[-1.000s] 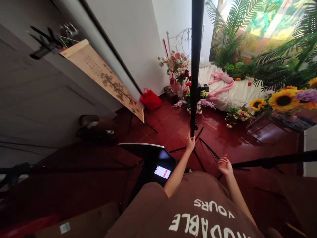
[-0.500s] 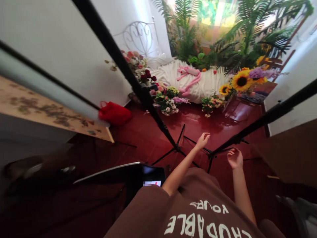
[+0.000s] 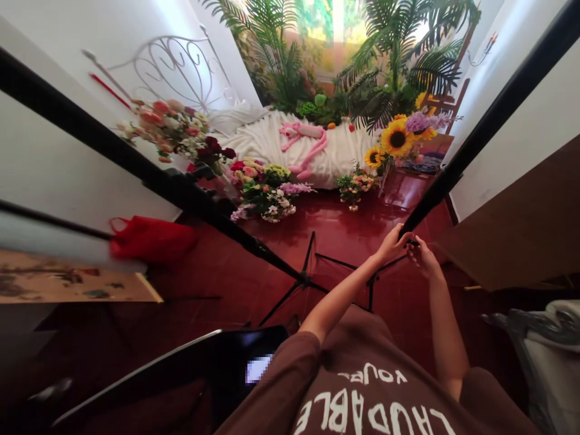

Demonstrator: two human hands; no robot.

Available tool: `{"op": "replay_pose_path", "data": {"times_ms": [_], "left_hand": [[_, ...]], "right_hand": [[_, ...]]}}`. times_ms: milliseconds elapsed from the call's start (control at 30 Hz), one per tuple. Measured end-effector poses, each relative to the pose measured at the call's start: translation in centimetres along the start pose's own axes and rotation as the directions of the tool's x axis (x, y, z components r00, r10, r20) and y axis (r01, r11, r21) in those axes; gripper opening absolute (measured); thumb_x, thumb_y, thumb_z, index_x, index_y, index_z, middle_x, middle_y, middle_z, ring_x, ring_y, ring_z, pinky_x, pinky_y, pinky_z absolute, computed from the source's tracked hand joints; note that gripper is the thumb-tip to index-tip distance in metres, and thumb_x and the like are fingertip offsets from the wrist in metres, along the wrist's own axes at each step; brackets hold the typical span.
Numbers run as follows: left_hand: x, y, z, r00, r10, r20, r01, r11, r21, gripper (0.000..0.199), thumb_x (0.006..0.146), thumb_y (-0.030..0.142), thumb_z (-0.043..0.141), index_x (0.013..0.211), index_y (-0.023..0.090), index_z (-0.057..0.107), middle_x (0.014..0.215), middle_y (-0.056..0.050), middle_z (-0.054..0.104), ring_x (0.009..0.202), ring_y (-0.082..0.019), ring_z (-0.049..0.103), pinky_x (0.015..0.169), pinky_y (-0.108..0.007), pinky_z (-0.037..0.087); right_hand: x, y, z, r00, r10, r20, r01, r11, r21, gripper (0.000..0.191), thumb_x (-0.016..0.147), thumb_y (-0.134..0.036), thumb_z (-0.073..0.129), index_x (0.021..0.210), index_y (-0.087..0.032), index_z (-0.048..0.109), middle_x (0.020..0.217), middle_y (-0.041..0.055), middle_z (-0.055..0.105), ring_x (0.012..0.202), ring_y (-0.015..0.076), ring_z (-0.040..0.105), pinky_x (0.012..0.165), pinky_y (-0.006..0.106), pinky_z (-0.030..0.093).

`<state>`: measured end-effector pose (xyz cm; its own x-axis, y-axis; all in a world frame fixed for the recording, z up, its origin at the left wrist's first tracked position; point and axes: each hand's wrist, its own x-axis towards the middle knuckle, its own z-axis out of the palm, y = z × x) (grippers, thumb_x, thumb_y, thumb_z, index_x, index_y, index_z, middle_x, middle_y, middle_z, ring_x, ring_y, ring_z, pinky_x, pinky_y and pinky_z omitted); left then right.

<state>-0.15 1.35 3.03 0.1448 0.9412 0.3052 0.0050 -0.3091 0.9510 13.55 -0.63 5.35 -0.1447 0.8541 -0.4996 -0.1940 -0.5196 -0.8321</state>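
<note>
A black tripod stand (image 3: 471, 148) slants up to the right from the red floor. My left hand (image 3: 392, 244) is wrapped round the low part of its pole. At the same height, my right hand (image 3: 426, 260) has its fingers closed on a small black knob (image 3: 412, 242) that sticks out from the pole. The two hands are close together, and the knob is partly hidden by fingers. A second black tripod stand (image 3: 199, 208) leans up to the left, with its legs spread on the floor close to the first one's.
Behind the stands lies a white-draped bed (image 3: 339, 154) bearing a pink plush toy (image 3: 303, 136). Flower bunches (image 3: 267, 187), sunflowers (image 3: 396, 139) and palms (image 3: 394, 60) surround it. A red bag (image 3: 151, 238) sits left; a carved chair (image 3: 539, 338) stands right; a dark screen (image 3: 190, 368) is near me.
Both hands have moved to the right-hand stand. My left hand has closed round its pole and my right hand on its knob. The view has shifted rightward.
</note>
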Motion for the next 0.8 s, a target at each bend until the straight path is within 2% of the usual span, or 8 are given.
{"op": "replay_pose_path", "data": {"times_ms": [67,233,333,467,567,667,733,800], "left_hand": [[-0.1,-0.5,0.4,1.000,-0.005,-0.026,0.005,1.000,0.000,0.030,0.093,0.043,0.044,0.102,0.016,0.053,0.087,-0.004,0.061,0.073,-0.012,0.057,0.071,-0.025,0.046],[0.0,-1.3,0.7,0.997,0.039,-0.059,-0.037,0.999,0.037,0.028,0.094,0.043,0.042,0.096,0.017,0.052,0.089,-0.005,0.060,0.076,-0.012,0.057,0.073,-0.025,0.046],[0.1,-1.4,0.9,0.996,0.044,-0.077,-0.039,0.998,0.055,0.026,0.094,0.042,0.042,0.094,0.018,0.052,0.086,-0.004,0.060,0.075,-0.012,0.056,0.074,-0.026,0.046],[0.1,-1.3,1.1,0.993,0.051,-0.106,-0.043,0.996,0.076,0.024,0.093,0.040,0.043,0.093,0.018,0.053,0.085,-0.004,0.060,0.075,-0.013,0.056,0.075,-0.027,0.046],[0.1,-1.4,1.2,0.991,0.056,-0.120,-0.045,0.994,0.097,0.023,0.093,0.040,0.044,0.093,0.018,0.053,0.085,-0.004,0.059,0.076,-0.014,0.056,0.074,-0.028,0.046],[0.1,-1.5,1.3,0.992,0.047,-0.119,-0.036,0.995,0.097,0.023,0.093,0.040,0.044,0.092,0.018,0.052,0.083,-0.004,0.059,0.075,-0.014,0.057,0.072,-0.027,0.045],[0.1,-1.6,1.3,0.992,0.040,-0.119,-0.029,0.995,0.098,0.023,0.093,0.040,0.044,0.092,0.018,0.052,0.082,-0.003,0.059,0.074,-0.013,0.057,0.071,-0.026,0.045],[0.1,-1.6,1.3,0.992,0.041,-0.123,-0.029,0.995,0.099,0.024,0.093,0.041,0.045,0.093,0.018,0.052,0.081,-0.002,0.059,0.073,-0.013,0.057,0.070,-0.025,0.045]], "right_hand": [[0.2,0.0,-0.7,0.998,-0.056,-0.032,0.053,0.994,-0.095,0.045,0.073,-0.062,0.063,0.067,-0.018,0.054,0.049,-0.0035,0.051,0.036,0.0052,0.037,0.031,0.017,0.020],[0.8,-0.4,-2.5,0.983,-0.156,0.101,0.177,0.952,-0.251,0.047,0.067,-0.061,0.070,0.074,-0.015,0.062,0.053,-0.0039,0.054,0.040,0.0049,0.038,0.037,0.019,0.025],[0.8,-0.7,-3.1,0.950,-0.277,0.147,0.311,0.890,-0.333,0.044,0.066,-0.058,0.074,0.080,-0.017,0.065,0.061,-0.0030,0.059,0.046,0.0063,0.043,0.044,0.020,0.033],[0.6,-0.5,-3.4,0.854,-0.501,0.142,0.505,0.729,-0.462,0.035,0.068,-0.047,0.077,0.088,-0.020,0.067,0.079,0.0010,0.065,0.063,0.0109,0.053,0.059,0.023,0.043],[0.6,0.4,-3.2,0.722,-0.685,0.099,0.597,0.543,-0.591,0.022,0.071,-0.041,0.076,0.085,-0.025,0.068,0.086,0.0025,0.063,0.071,0.0151,0.054,0.067,0.028,0.047],[0.9,1.4,-2.4,0.585,-0.807,0.079,0.595,0.361,-0.718,0.004,0.079,-0.033,0.068,0.079,-0.028,0.067,0.091,0.0050,0.061,0.086,0.0203,0.054,0.081,0.035,0.047],[1.2,1.5,-2.0,0.555,-0.825,0.109,0.573,0.284,-0.769,0.005,0.082,-0.026,0.061,0.079,-0.028,0.065,0.100,0.0073,0.061,0.099,0.0234,0.053,0.093,0.041,0.044],[1.3,0.6,-1.9,0.590,-0.785,0.191,0.565,0.232,-0.792,0.007,0.080,-0.021,0.060,0.084,-0.026,0.063,0.108,0.0092,0.061,0.109,0.0262,0.052,0.100,0.047,0.040]]}}
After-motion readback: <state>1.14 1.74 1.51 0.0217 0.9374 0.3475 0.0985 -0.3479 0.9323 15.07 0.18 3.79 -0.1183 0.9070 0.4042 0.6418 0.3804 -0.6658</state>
